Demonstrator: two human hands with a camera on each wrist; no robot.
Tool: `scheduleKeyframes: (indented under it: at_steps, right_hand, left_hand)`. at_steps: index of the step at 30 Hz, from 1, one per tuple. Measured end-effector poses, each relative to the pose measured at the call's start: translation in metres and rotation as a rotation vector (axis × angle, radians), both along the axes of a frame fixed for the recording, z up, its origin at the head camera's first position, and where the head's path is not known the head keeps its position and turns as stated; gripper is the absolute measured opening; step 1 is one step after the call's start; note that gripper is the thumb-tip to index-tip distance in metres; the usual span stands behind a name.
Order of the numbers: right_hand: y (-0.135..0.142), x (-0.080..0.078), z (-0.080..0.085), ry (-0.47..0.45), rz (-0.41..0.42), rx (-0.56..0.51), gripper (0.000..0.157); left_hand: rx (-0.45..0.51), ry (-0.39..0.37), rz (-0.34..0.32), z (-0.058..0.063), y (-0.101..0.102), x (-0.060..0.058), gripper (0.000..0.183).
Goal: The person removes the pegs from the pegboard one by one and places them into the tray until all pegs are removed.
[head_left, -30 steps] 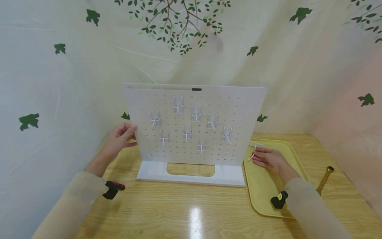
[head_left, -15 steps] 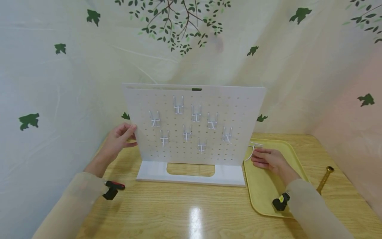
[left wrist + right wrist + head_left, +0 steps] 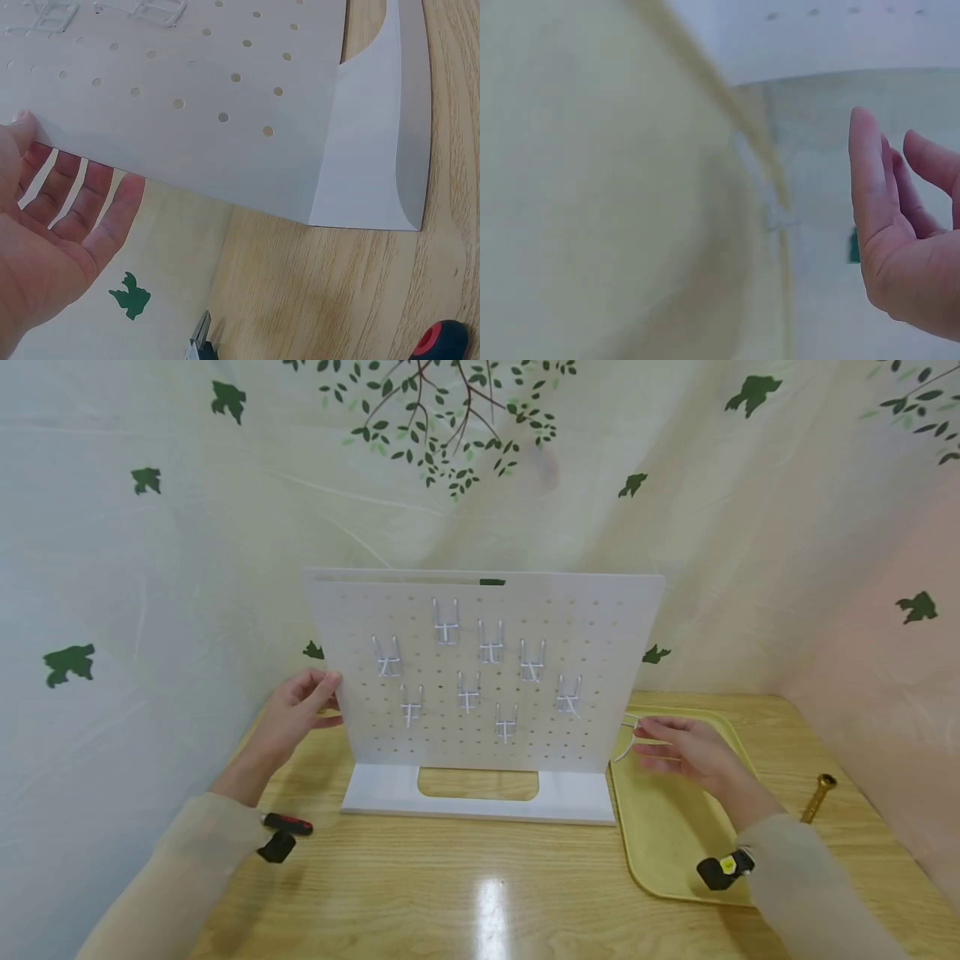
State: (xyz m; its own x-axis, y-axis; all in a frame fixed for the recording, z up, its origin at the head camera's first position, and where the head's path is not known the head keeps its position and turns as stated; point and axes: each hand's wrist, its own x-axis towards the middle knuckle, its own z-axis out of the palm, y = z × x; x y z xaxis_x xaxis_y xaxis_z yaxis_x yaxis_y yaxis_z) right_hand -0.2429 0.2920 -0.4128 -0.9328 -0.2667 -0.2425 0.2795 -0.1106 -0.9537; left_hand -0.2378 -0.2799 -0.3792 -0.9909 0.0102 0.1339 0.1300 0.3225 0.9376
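Observation:
A white pegboard [image 3: 600, 635] stands upright on its white base, with several wire hooks [image 3: 446, 631] on its face. My left hand [image 3: 296, 703] pinches the board's left edge; in the left wrist view the thumb lies on the front and the fingers reach behind. My right hand [image 3: 688, 753] is over the yellow tray [image 3: 667, 860], beside the board's right edge. A loose white wire hook [image 3: 624, 750] lies at the tray's left rim, close to those fingertips. The right wrist view shows the right fingers extended and holding nothing, apart from the blurred wire hook [image 3: 757, 172].
A red-and-black handle [image 3: 288, 824] lies on the wooden table near the left wrist. Pliers [image 3: 201, 343] are behind the board's left side. A brass-coloured tool [image 3: 820, 793] lies right of the tray. Printed curtains [image 3: 555, 527] hang behind and at the sides.
My right hand let go of the wire hook at the tray's left rim and drew slightly right, away from it. The left hand stayed on the board's edge.

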Motion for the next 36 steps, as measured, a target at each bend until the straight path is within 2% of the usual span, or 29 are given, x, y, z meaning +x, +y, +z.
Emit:
scheduleKeyframes:
  at_steps: [5,10,14,18,23,26,36]
  right_hand:
    - [-0.014,0.011,0.032,0.124,0.031,0.037,0.014]
    - [-0.037,0.022,0.060,0.223,0.088,0.118,0.029]
    - [-0.058,0.030,0.079,0.276,0.121,0.189,0.042]
    - [-0.077,0.031,0.094,0.298,0.163,0.233,0.051]
    - [-0.096,0.023,0.102,0.282,0.220,0.249,0.054]
    - [-0.106,0.016,0.103,0.255,0.241,0.224,0.053]
    - [-0.137,0.006,0.104,0.187,0.277,0.168,0.050]
  left_hand:
    - [0.021,-0.001,-0.011,0.001,0.000,-0.001,0.050]
    - [0.034,0.010,-0.024,-0.001,-0.001,-0.001,0.049]
    - [0.050,0.022,-0.023,-0.002,-0.001,-0.002,0.047]
    - [0.069,0.034,-0.018,-0.004,-0.001,-0.002,0.044]
    - [0.070,0.042,-0.015,-0.005,0.000,-0.003,0.041]
    - [0.071,0.040,-0.015,-0.005,0.001,-0.002,0.039]
    - [0.077,0.025,-0.034,-0.002,0.001,-0.002,0.039]
